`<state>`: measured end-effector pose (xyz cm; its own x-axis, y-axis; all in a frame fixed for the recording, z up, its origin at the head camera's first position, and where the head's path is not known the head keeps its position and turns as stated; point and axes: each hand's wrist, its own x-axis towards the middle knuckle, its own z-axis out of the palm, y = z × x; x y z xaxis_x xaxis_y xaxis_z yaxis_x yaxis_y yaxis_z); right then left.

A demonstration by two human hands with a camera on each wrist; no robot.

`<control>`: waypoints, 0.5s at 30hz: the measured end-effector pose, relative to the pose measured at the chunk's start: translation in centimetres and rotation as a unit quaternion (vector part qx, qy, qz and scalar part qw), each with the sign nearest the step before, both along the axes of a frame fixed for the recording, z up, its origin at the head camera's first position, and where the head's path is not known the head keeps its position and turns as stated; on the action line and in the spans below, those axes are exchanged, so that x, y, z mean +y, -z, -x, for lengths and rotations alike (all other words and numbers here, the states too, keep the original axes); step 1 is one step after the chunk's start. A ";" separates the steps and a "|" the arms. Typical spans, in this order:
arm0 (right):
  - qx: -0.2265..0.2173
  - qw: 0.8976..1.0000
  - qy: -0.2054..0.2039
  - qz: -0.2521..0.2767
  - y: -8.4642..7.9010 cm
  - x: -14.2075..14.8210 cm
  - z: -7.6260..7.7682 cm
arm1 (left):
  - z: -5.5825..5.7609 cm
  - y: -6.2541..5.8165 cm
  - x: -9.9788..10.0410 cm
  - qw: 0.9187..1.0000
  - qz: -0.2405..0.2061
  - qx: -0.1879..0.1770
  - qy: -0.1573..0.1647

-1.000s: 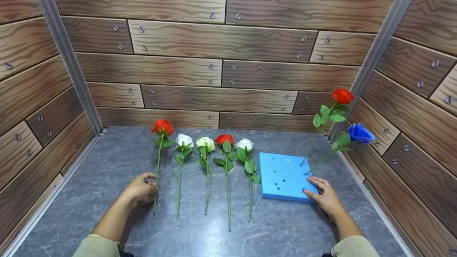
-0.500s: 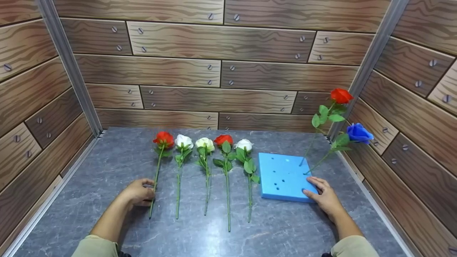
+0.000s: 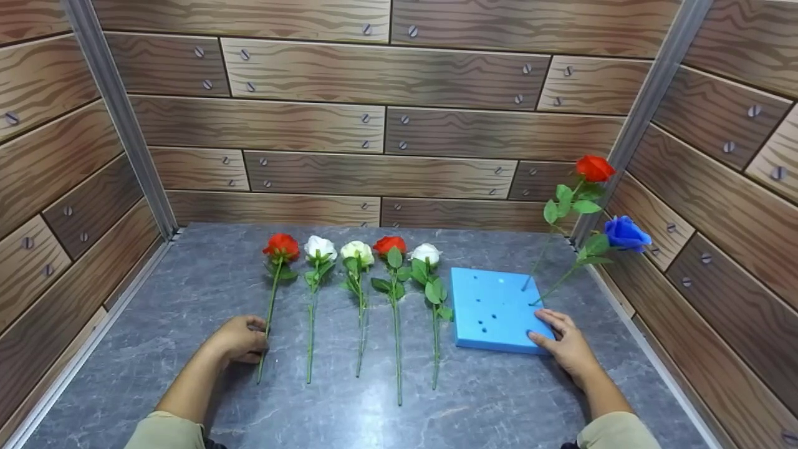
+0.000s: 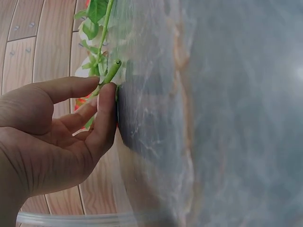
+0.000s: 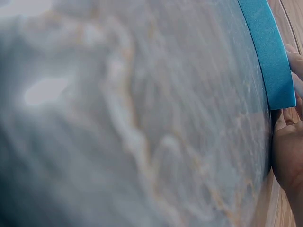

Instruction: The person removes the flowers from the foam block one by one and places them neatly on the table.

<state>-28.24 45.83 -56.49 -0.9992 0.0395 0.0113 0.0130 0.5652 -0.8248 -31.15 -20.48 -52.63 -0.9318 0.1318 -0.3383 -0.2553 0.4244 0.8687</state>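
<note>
Tabletop (image 3: pixel 324 418) apparently supports red rose (image 3: pixel 278 268) pinched by left hand (image 3: pixel 240 340).

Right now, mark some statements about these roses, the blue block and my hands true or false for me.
1. The left hand pinches a red rose by its stem. True.
2. A blue rose stands slanted in the blue block. True.
3. Nothing touches the block's near right corner. False: the right hand is on it.
4. The block holds only one flower. False: another red rose stands in it too.
5. A cream rose lies between a white rose and a third red rose. True.
</note>
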 end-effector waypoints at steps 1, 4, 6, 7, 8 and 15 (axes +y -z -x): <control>0.000 1.000 0.001 -0.001 0.0 0.0 0.0 | 0.0 0.0 0.0 1.000 -0.001 0.001 0.001; -0.002 1.000 0.004 -0.004 -0.1 0.0 0.0 | 0.0 0.1 0.0 1.000 0.003 0.007 0.001; -0.002 1.000 0.004 -0.006 -0.1 0.0 0.0 | -0.1 0.1 0.0 1.000 0.007 0.010 0.001; -0.002 1.000 0.003 -0.005 -0.1 0.0 -0.1 | -0.1 0.1 0.0 1.000 0.008 0.011 0.001; -0.002 1.000 0.002 -0.005 -0.1 0.0 -0.1 | -0.1 0.1 0.1 1.000 0.010 0.012 -0.001; -0.004 1.000 0.000 0.003 -0.1 0.1 -0.1 | 0.1 0.2 0.1 1.000 0.024 0.017 -0.008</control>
<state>-28.18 45.92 -56.43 -0.9993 0.0385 0.0028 0.0193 0.5609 -0.8277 -31.21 -20.40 -52.80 -0.9450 0.1012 -0.3111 -0.2324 0.4617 0.8561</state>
